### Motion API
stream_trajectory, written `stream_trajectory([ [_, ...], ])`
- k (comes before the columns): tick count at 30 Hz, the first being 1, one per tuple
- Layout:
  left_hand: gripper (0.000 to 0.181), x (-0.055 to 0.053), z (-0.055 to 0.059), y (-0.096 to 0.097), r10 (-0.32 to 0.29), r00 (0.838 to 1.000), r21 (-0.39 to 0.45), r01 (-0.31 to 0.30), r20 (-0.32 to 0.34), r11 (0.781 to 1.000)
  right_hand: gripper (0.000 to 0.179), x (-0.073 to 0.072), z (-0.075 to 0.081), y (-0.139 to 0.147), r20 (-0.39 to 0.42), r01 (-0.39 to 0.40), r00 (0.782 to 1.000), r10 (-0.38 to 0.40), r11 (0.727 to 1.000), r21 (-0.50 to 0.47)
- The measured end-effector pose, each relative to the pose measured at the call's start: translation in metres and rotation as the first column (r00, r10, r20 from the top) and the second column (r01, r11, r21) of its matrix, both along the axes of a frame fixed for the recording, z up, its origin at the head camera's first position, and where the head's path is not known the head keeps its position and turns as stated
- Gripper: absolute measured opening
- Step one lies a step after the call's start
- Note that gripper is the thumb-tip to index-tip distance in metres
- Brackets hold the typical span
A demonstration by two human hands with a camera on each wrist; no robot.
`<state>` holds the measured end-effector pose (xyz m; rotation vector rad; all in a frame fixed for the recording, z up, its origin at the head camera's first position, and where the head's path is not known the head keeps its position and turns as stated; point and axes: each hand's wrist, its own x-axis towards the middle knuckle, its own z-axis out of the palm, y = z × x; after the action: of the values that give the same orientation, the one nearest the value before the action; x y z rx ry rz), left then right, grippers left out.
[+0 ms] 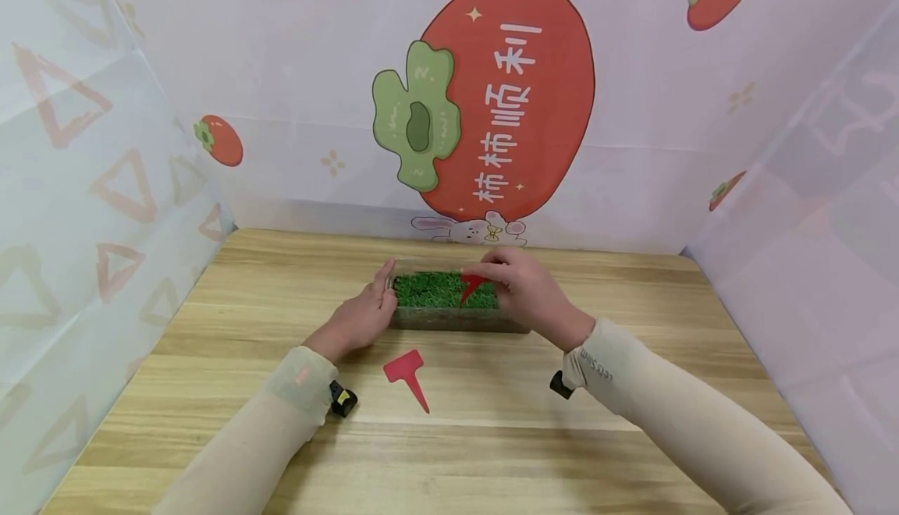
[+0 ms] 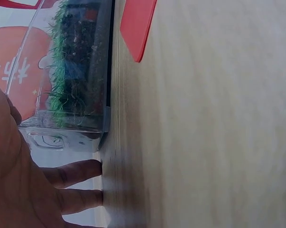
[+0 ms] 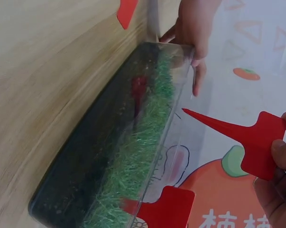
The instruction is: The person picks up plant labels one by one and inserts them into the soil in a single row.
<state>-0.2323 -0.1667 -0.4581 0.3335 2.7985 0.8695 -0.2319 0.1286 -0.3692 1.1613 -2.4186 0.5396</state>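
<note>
A: Wood-grain table (image 1: pixel 492 445) here, persimmon-print backdrop (image 1: pixel 632 187) behind, and a clear box (image 1: pixel 460 320) of green grass (image 1: pixel 428 289) sitting towards the back!
B: Right hand (image 1: pixel 534 296) pinching a red T-shaped marker (image 3: pixel 261 142), stem tip down over the grass!
A: And the left hand (image 1: pixel 361 316)?
B: Fingers spread, touching the box's left end. Second marker (image 1: pixel 407 368) lying on the table in front, third marker (image 3: pixel 173 209) at the right end!
</note>
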Motion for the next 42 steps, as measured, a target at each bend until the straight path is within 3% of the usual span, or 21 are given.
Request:
stream_trajectory([
  [4, 0.059, 0.000, -0.001, 0.000, 0.002, 1.000, 0.004, -0.002, 0.004, 1.000, 0.039, -0.005, 0.001, 0.001, -0.013, 0.025, 1.000, -0.025, 1.000, -0.014],
  [8, 0.059, 0.000, -0.002, 0.000, 0.005, 1.000, 0.003, -0.005, -0.003, 1.000, 0.041, -0.010, -0.002, 0.000, -0.042, 0.040, 0.998, -0.039, 0.998, 0.040],
  [18, 0.060, -0.002, -0.006, 0.000, 0.003, 1.000, -0.009, -0.003, -0.012, 1.000, 0.042, -0.023, -0.011, -0.001, 0.032, 0.114, 0.992, -0.118, 0.986, 0.122],
  [33, 0.059, -0.001, -0.007, 0.001, 0.010, 1.000, -0.019, -0.010, -0.004, 1.000, 0.047, -0.030, -0.026, -0.009, 0.085, 0.123, 0.986, -0.146, 0.965, 0.232],
  [42, 0.059, -0.002, -0.005, 0.001, 0.014, 1.000, -0.016, -0.014, -0.005, 1.000, 0.045, -0.033, -0.026, -0.011, 0.019, 0.145, 0.988, -0.155, 0.955, 0.258],
])
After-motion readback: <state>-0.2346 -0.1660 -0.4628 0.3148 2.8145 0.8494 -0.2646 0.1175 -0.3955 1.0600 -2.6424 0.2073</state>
